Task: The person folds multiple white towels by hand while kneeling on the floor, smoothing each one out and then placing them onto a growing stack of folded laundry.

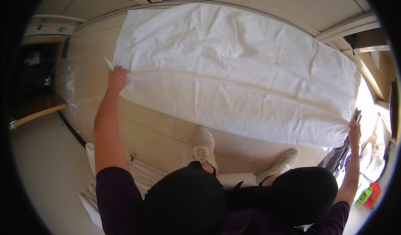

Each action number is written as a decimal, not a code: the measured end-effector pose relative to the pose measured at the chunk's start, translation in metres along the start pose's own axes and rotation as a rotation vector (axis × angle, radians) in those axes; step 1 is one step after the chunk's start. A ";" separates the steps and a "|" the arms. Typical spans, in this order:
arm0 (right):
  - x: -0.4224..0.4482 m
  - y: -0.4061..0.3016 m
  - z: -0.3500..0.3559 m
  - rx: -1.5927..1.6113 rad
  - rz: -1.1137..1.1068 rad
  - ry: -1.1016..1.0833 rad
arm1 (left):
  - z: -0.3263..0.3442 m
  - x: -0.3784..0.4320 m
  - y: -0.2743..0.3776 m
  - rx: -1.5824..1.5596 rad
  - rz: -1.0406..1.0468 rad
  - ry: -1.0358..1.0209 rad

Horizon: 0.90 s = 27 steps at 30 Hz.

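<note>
A large white cloth [213,59], wrinkled towards its far side, lies spread over the beige tiled floor in front of me. My left hand [117,78] grips its left edge, with a small corner of fabric sticking up past the fingers. At the far right, my right hand [354,131] pinches the opposite edge. Between both hands a long fold runs across the cloth, and the near strip hangs or lies smooth below it; how far it is off the floor I cannot tell.
Folded white cloths [145,172] lie behind my shoes [203,144]. Pale sliding doors [250,3] border the far side. A wooden-edged dark opening [40,109] is at left. Dark fabric [335,156], more shoes [374,153] and a red plastic object [373,195] are at right.
</note>
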State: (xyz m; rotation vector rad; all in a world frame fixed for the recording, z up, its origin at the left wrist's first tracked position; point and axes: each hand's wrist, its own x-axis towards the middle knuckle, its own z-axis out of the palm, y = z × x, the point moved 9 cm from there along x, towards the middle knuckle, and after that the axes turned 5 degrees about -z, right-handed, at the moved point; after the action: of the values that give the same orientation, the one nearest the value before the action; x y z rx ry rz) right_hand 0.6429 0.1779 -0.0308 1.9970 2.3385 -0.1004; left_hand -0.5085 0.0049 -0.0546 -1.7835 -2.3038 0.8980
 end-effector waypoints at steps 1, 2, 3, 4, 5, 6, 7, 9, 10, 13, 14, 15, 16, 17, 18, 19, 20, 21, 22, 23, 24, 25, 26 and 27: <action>-0.005 0.011 -0.002 -0.007 0.003 0.001 | 0.006 -0.010 -0.026 0.064 -0.030 -0.008; -0.020 0.024 -0.024 -0.054 -0.013 0.053 | 0.004 -0.015 -0.032 0.098 -0.055 -0.009; -0.032 0.033 -0.042 -0.086 -0.035 0.107 | -0.001 -0.028 -0.052 0.058 -0.073 0.045; -0.041 0.049 -0.054 -0.083 -0.014 0.110 | -0.002 -0.041 -0.067 0.010 -0.086 0.099; -0.053 0.051 -0.062 -0.089 0.079 0.091 | -0.007 -0.055 -0.076 -0.019 -0.052 0.088; -0.067 0.052 -0.081 -0.113 0.091 0.141 | -0.010 -0.069 -0.083 -0.091 -0.050 0.120; -0.079 0.054 -0.089 -0.123 0.100 0.196 | -0.011 -0.087 -0.102 -0.199 0.012 0.150; -0.108 0.055 -0.102 -0.047 0.143 0.244 | -0.008 -0.124 -0.130 -0.579 -0.031 0.255; -0.126 0.050 -0.113 0.005 0.206 0.267 | -0.007 -0.139 -0.133 -0.600 -0.037 0.251; -0.172 0.063 -0.107 0.068 0.246 0.209 | 0.011 -0.186 -0.184 -0.532 -0.063 0.213; -0.188 0.069 -0.100 0.098 0.278 0.168 | 0.022 -0.199 -0.203 -0.582 -0.120 0.103; -0.201 0.071 -0.090 0.136 0.306 0.121 | 0.031 -0.216 -0.225 -0.620 -0.187 -0.003; -0.214 0.077 -0.085 0.203 0.389 0.037 | 0.036 -0.231 -0.236 -0.641 -0.240 -0.064; -0.222 0.084 -0.091 0.195 0.399 0.044 | 0.036 -0.235 -0.236 -0.665 -0.269 -0.073; -0.229 0.092 -0.100 0.188 0.378 0.069 | 0.034 -0.236 -0.233 -0.682 -0.286 -0.058; -0.228 0.087 -0.103 0.193 0.351 0.090 | 0.024 -0.237 -0.235 -0.685 -0.303 -0.039; -0.218 0.083 -0.106 0.209 0.330 0.152 | 0.013 -0.234 -0.235 -0.686 -0.319 -0.014; -0.202 0.084 -0.106 0.223 0.331 0.121 | 0.003 -0.227 -0.235 -0.686 -0.333 0.008; -0.183 0.081 -0.108 0.198 0.263 0.173 | -0.002 -0.214 -0.229 -0.691 -0.338 0.025; -0.162 0.070 -0.101 0.168 0.258 0.152 | -0.013 -0.204 -0.230 -0.682 -0.348 0.038; -0.141 0.063 -0.099 0.192 0.269 0.160 | -0.017 -0.192 -0.226 -0.677 -0.353 0.043; -0.126 0.071 -0.097 0.138 0.254 0.195 | -0.011 -0.175 -0.225 -0.674 -0.354 0.052; -0.103 0.064 -0.082 0.151 0.310 0.128 | -0.012 -0.167 -0.235 -0.628 -0.356 0.055; -0.088 0.071 -0.078 0.126 0.304 0.142 | -0.002 -0.151 -0.236 -0.603 -0.348 0.049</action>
State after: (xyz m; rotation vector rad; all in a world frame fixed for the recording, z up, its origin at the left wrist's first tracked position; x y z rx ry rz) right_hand 0.7262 0.1094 0.0540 2.4712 2.1190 -0.0954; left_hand -0.6624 -0.1653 0.1061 -1.4423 -2.9251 0.1029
